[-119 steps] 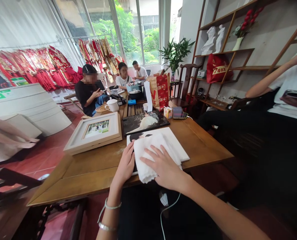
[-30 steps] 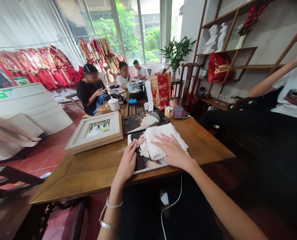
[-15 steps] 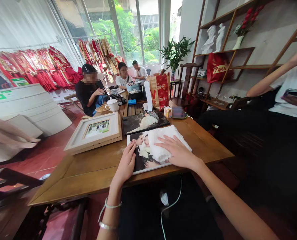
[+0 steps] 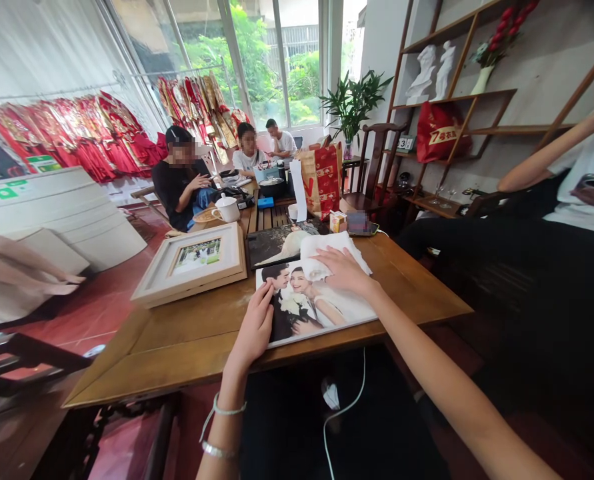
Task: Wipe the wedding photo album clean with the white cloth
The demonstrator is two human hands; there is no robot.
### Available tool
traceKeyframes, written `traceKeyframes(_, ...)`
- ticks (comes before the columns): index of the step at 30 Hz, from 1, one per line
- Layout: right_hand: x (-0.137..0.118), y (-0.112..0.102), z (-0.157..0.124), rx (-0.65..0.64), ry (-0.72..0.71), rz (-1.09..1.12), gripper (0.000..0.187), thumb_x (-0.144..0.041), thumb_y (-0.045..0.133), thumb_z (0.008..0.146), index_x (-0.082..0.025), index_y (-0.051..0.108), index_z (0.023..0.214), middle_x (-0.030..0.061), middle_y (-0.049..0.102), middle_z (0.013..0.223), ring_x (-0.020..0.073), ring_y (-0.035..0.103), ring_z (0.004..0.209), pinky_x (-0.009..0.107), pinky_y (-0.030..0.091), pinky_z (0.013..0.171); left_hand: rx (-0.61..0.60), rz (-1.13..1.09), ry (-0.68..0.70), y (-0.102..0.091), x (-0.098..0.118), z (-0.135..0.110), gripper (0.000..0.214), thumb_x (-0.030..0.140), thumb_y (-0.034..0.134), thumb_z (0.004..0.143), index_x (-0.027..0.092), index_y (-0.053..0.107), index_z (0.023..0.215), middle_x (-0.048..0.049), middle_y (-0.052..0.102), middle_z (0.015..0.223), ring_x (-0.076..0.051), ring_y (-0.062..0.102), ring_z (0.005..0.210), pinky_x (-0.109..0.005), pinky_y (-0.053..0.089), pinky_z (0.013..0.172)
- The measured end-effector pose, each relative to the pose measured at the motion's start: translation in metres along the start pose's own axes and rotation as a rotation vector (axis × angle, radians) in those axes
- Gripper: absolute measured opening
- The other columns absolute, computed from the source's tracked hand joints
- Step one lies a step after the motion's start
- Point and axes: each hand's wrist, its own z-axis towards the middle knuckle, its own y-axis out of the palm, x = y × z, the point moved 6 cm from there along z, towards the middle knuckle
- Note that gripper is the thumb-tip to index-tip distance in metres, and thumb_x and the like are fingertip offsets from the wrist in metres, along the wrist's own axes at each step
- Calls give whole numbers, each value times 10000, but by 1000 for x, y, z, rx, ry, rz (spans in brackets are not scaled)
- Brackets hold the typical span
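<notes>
A wedding photo panel with a couple's portrait lies on the wooden table in front of me. My left hand rests along its left edge, fingers stretched out on the surface. Flat under my right hand is a white cloth at the panel's upper part. The right fingers are spread over the cloth, pressing on it rather than wrapped round it. Part of the cloth overlaps a darker wedding photo panel just behind. To the left, a light wooden picture frame sits on top of another frame.
Behind the panels stand a white lidded mug, a red and brown paper bag, a small box and a phone. Several people sit around, one close on the right. A white cable hangs below the table edge.
My right hand has slid the cloth up and away across the photo panel, uncovering more of the portrait. My left hand keeps its place at the left edge.
</notes>
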Motion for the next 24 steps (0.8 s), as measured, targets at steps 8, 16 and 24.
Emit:
traceKeyframes(8, -30, 7, -82, 47, -87, -40, 812, -64, 499, 628, -292, 398, 1401, 28, 293, 1528, 268, 138, 1422, 550, 63, 1131, 3, 11, -7, 1, 1, 1, 468, 226, 323, 943, 203, 403, 1404, -99, 338, 1510, -227, 280, 1404, -479, 177, 1171)
traceKeyframes(16, -43, 2, -131, 3, -156, 4, 877, -35, 458, 568, -327, 400, 1393, -7, 312, 1518, 228, 151, 1423, 519, 89, 1144, -12, 21, -25, 1, 1, 1, 473, 224, 318, 940, 202, 400, 1405, -95, 334, 1512, -226, 269, 1409, -473, 176, 1172)
traceKeyframes(24, -4, 0, -58, 13, -59, -12, 737, -116, 516, 673, -278, 425, 1386, 29, 308, 1522, 269, 182, 1413, 537, 89, 1132, -29, 25, -17, 1, 2, 1, 481, 242, 301, 946, 168, 383, 1413, -120, 316, 1517, -226, 257, 1413, -469, 166, 1174)
